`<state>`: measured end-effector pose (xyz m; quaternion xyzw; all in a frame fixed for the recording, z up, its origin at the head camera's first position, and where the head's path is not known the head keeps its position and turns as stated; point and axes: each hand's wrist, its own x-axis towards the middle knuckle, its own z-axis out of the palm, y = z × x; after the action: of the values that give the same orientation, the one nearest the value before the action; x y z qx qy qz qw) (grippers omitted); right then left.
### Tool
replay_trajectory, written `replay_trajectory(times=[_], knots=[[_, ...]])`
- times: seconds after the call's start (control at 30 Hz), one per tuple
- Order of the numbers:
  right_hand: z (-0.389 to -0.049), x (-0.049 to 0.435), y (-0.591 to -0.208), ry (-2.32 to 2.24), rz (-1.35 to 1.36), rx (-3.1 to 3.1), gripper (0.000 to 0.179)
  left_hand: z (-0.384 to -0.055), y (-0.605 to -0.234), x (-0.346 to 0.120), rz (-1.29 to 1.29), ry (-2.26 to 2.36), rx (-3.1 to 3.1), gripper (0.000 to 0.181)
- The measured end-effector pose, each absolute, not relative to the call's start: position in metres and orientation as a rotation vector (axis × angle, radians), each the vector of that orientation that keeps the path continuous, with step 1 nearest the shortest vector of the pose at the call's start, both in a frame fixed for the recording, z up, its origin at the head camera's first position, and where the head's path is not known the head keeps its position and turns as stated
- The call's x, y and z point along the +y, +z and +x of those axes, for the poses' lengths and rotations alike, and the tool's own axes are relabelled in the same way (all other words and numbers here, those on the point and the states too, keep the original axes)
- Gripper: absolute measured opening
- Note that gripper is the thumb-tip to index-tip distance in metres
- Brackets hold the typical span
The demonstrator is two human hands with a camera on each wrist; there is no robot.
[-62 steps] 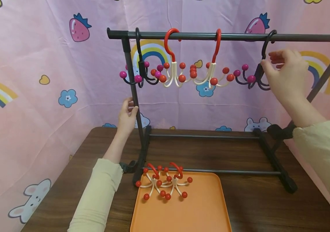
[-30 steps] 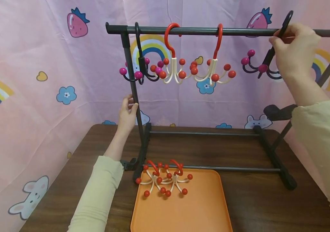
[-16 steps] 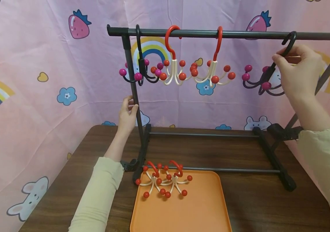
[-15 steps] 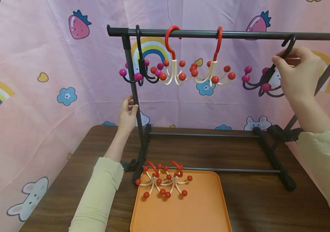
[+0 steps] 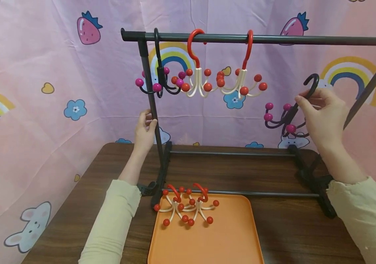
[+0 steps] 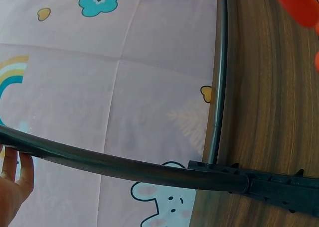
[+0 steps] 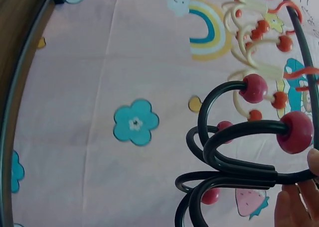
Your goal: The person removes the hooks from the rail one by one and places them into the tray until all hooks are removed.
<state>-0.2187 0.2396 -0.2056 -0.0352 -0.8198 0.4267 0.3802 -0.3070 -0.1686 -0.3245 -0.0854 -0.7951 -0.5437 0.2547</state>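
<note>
My right hand [image 5: 328, 121] pinches a black claw hanger [image 5: 291, 115] with magenta balls, just under its curved hook. The hanger tilts in the air below the rail, its hook off it; in the right wrist view its black arms [image 7: 239, 179] fill the lower right. My left hand [image 5: 144, 132] holds the rack's left upright [image 5: 153, 99], thumb at the front, fingers behind. In the left wrist view, fingertips [image 6: 25, 174] meet this dark tube [image 6: 114, 165]. From the top rail [image 5: 280, 39] hang another black hanger [image 5: 161, 75] and two cream hangers [image 5: 198, 79] with red hooks and balls.
An orange tray [image 5: 224, 242] lies in front of the rack, with two cream-and-red hangers [image 5: 174, 205] at its back left. The rack's feet and lower bars [image 5: 273, 193] stand on the dark wooden table [image 5: 85, 205]. A patterned cloth [image 5: 115, 73] hangs behind.
My right hand lifted the black hanger off the rail, moving it right, then down and a little left, away from the rail. My left hand stays on the upright.
</note>
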Motion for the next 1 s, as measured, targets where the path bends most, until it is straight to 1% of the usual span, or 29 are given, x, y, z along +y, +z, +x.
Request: replay_trajectory(times=[0.2, 0.43, 0.8, 1.0], knots=[[-0.210, 0.226, -0.229, 1.027, -0.012, -2.098, 0.026, -0.306, -0.325, -0.169, -0.220, -1.483, -2.167, 0.042], [-0.206, 0.206, -0.268, 0.960, 0.125, -2.083, 0.019, -0.307, -0.324, -0.169, -0.223, -1.483, -2.152, 0.041], [-0.201, 0.186, -0.320, 1.022, 0.211, -2.164, 0.012, -0.309, -0.326, -0.170, -0.233, -1.500, -2.133, 0.043], [-0.195, 0.178, -0.347, 1.046, 0.220, -2.262, 0.011, -0.309, -0.326, -0.169, -0.233, -1.488, -2.143, 0.043]])
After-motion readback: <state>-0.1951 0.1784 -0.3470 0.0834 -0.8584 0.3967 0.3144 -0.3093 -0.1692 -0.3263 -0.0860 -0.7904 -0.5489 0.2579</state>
